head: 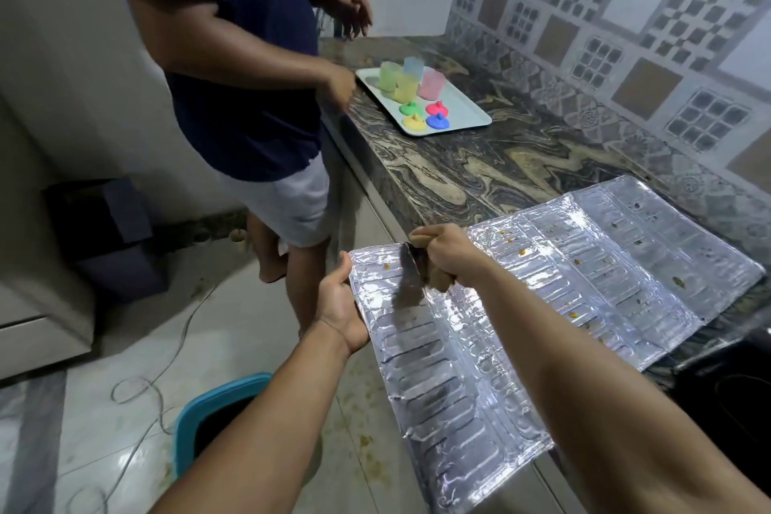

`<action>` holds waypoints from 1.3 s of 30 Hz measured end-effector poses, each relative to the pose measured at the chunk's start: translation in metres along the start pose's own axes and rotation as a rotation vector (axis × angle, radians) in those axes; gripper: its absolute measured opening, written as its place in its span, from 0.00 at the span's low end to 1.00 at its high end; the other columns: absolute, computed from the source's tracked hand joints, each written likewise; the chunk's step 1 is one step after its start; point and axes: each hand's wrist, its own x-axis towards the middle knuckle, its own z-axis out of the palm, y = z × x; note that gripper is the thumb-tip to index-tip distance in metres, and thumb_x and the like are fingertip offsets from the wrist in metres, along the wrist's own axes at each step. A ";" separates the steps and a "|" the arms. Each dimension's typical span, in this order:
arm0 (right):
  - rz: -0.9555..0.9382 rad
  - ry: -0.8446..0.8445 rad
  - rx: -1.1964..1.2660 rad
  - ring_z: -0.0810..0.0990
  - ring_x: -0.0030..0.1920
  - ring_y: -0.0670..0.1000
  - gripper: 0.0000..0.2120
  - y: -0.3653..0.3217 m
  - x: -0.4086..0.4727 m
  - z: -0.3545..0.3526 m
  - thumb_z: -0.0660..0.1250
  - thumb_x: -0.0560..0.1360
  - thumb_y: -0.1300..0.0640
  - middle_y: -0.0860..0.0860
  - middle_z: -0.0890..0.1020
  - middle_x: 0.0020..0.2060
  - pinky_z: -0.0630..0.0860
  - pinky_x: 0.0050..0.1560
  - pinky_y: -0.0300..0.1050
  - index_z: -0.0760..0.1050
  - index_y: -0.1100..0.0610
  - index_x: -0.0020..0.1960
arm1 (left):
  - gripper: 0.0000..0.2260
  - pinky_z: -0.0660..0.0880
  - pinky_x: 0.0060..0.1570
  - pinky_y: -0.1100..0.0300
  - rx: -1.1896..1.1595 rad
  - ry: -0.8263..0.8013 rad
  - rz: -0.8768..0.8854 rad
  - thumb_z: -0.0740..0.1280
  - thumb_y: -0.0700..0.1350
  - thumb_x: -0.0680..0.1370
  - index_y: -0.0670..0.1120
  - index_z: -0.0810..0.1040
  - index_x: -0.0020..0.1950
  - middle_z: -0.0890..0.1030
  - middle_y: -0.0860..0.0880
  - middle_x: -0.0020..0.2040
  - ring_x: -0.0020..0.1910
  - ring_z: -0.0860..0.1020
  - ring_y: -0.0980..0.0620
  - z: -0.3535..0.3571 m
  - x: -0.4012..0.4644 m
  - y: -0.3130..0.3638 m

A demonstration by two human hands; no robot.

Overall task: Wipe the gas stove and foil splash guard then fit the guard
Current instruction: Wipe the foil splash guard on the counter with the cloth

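Observation:
The foil splash guard (521, 305) lies unfolded, its right part on the marble counter (479, 167) and its left panel hanging out over the floor. Yellow-brown food spots dot its panels. My left hand (340, 305) grips the guard's left edge and holds that panel up. My right hand (444, 257) is a fist around a tan cloth (438, 282), pressed on the foil near its top left corner. The black gas stove (734, 384) shows only as a dark corner at the right edge.
Another person (233, 54) in a dark blue shirt stands at the counter ahead. A white tray (463, 113) with coloured cups and lids sits there. On the floor lie a blue-rimmed bin (196, 409) and a loose cable (167, 355).

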 end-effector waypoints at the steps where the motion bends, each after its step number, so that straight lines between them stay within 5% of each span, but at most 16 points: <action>1: -0.021 -0.039 -0.001 0.80 0.54 0.55 0.18 -0.002 -0.006 0.007 0.55 0.77 0.74 0.57 0.81 0.55 0.80 0.54 0.49 0.77 0.65 0.62 | 0.31 0.74 0.53 0.44 -0.003 -0.012 -0.002 0.51 0.60 0.82 0.35 0.80 0.56 0.83 0.34 0.51 0.47 0.83 0.37 -0.001 0.001 0.000; 4: -0.124 -0.094 -0.036 0.80 0.52 0.52 0.23 -0.002 -0.017 0.025 0.53 0.73 0.77 0.52 0.84 0.46 0.79 0.57 0.47 0.80 0.62 0.57 | 0.32 0.76 0.53 0.43 -0.018 -0.033 0.003 0.51 0.60 0.82 0.37 0.84 0.52 0.84 0.35 0.51 0.45 0.84 0.37 -0.004 0.004 0.000; 7: -0.213 -0.215 -0.126 0.76 0.33 0.48 0.23 -0.002 -0.031 0.041 0.55 0.72 0.76 0.45 0.81 0.32 0.75 0.31 0.41 0.82 0.56 0.51 | 0.27 0.79 0.49 0.43 -0.020 0.006 0.022 0.53 0.60 0.81 0.43 0.85 0.51 0.84 0.38 0.49 0.45 0.83 0.39 -0.007 0.007 -0.001; 10: -0.275 -0.233 -0.226 0.78 0.35 0.51 0.17 -0.002 -0.025 0.041 0.61 0.72 0.72 0.55 0.84 0.38 0.75 0.31 0.45 0.83 0.54 0.47 | 0.26 0.82 0.42 0.43 -0.034 0.027 0.045 0.53 0.59 0.82 0.43 0.86 0.49 0.85 0.38 0.47 0.42 0.84 0.40 -0.008 0.007 -0.002; 12: -0.246 -0.121 -0.205 0.80 0.39 0.50 0.13 -0.008 -0.019 0.031 0.64 0.72 0.68 0.57 0.85 0.43 0.78 0.33 0.49 0.83 0.56 0.49 | 0.29 0.78 0.54 0.42 -0.051 0.000 0.023 0.52 0.61 0.81 0.40 0.82 0.57 0.83 0.36 0.54 0.48 0.83 0.38 -0.006 0.004 -0.002; 14: -0.234 -0.050 -0.143 0.81 0.44 0.44 0.12 -0.015 -0.017 0.023 0.64 0.74 0.70 0.53 0.84 0.43 0.80 0.45 0.35 0.82 0.60 0.53 | 0.33 0.75 0.59 0.42 -0.030 -0.006 0.004 0.51 0.63 0.81 0.36 0.83 0.55 0.82 0.34 0.56 0.51 0.82 0.37 -0.005 0.003 -0.002; 16: -0.205 -0.095 -0.099 0.80 0.34 0.39 0.17 -0.020 -0.028 0.028 0.58 0.76 0.75 0.50 0.80 0.37 0.75 0.35 0.30 0.78 0.64 0.58 | 0.33 0.76 0.58 0.41 -0.014 0.005 0.013 0.51 0.63 0.81 0.37 0.82 0.56 0.82 0.34 0.56 0.52 0.82 0.36 -0.004 0.003 -0.002; 19: -0.258 -0.127 -0.146 0.80 0.32 0.51 0.27 -0.017 -0.046 0.048 0.52 0.71 0.74 0.52 0.82 0.39 0.78 0.31 0.46 0.79 0.55 0.59 | 0.28 0.81 0.42 0.40 0.013 0.050 0.068 0.52 0.62 0.81 0.42 0.81 0.53 0.85 0.38 0.47 0.42 0.84 0.38 0.000 0.004 0.000; 21: -0.267 -0.175 -0.149 0.75 0.27 0.52 0.29 -0.016 -0.052 0.061 0.50 0.70 0.74 0.52 0.81 0.36 0.70 0.24 0.41 0.79 0.52 0.57 | 0.28 0.81 0.33 0.47 0.015 0.120 0.078 0.50 0.64 0.81 0.46 0.81 0.48 0.86 0.42 0.39 0.34 0.84 0.42 -0.004 0.007 -0.001; 24: -0.257 -0.282 -0.126 0.73 0.23 0.47 0.26 -0.021 -0.071 0.062 0.51 0.70 0.77 0.46 0.78 0.26 0.65 0.22 0.35 0.80 0.59 0.56 | 0.38 0.73 0.42 0.53 0.022 0.185 0.037 0.48 0.72 0.76 0.46 0.84 0.36 0.82 0.41 0.35 0.36 0.80 0.41 -0.019 0.011 -0.001; 27: -0.233 -0.218 -0.012 0.78 0.29 0.49 0.23 -0.027 -0.077 0.042 0.53 0.72 0.78 0.55 0.83 0.36 0.68 0.20 0.34 0.80 0.61 0.55 | 0.44 0.73 0.53 0.46 -0.023 0.149 -0.011 0.45 0.75 0.74 0.41 0.87 0.38 0.83 0.36 0.43 0.45 0.80 0.38 -0.019 0.009 -0.001; 30: -0.135 0.070 0.124 0.83 0.46 0.52 0.17 -0.024 -0.050 0.028 0.58 0.76 0.74 0.55 0.84 0.48 0.79 0.37 0.34 0.79 0.64 0.58 | 0.46 0.70 0.63 0.39 -0.072 0.090 -0.028 0.45 0.75 0.74 0.36 0.83 0.53 0.82 0.32 0.54 0.56 0.79 0.35 -0.012 0.007 0.001; 32: -0.101 0.177 0.020 0.81 0.52 0.51 0.18 -0.017 -0.036 0.029 0.59 0.76 0.72 0.51 0.83 0.51 0.80 0.50 0.41 0.79 0.61 0.61 | 0.44 0.73 0.58 0.39 -0.055 0.094 -0.021 0.46 0.75 0.74 0.37 0.82 0.53 0.83 0.33 0.52 0.53 0.80 0.35 -0.007 0.006 0.002; 36: -0.172 0.080 -0.205 0.76 0.46 0.52 0.17 -0.011 -0.054 0.053 0.54 0.73 0.74 0.51 0.78 0.40 0.70 0.44 0.37 0.79 0.64 0.50 | 0.43 0.74 0.47 0.42 0.031 0.038 -0.039 0.45 0.73 0.76 0.40 0.86 0.46 0.84 0.35 0.48 0.42 0.85 0.36 -0.001 0.005 0.002; 39: -0.265 -0.006 -0.247 0.75 0.63 0.52 0.21 -0.009 -0.083 0.065 0.54 0.75 0.73 0.56 0.79 0.60 0.67 0.59 0.33 0.76 0.62 0.63 | 0.38 0.75 0.43 0.50 0.102 0.079 -0.052 0.43 0.72 0.77 0.43 0.80 0.48 0.84 0.39 0.40 0.36 0.85 0.41 -0.004 0.011 0.003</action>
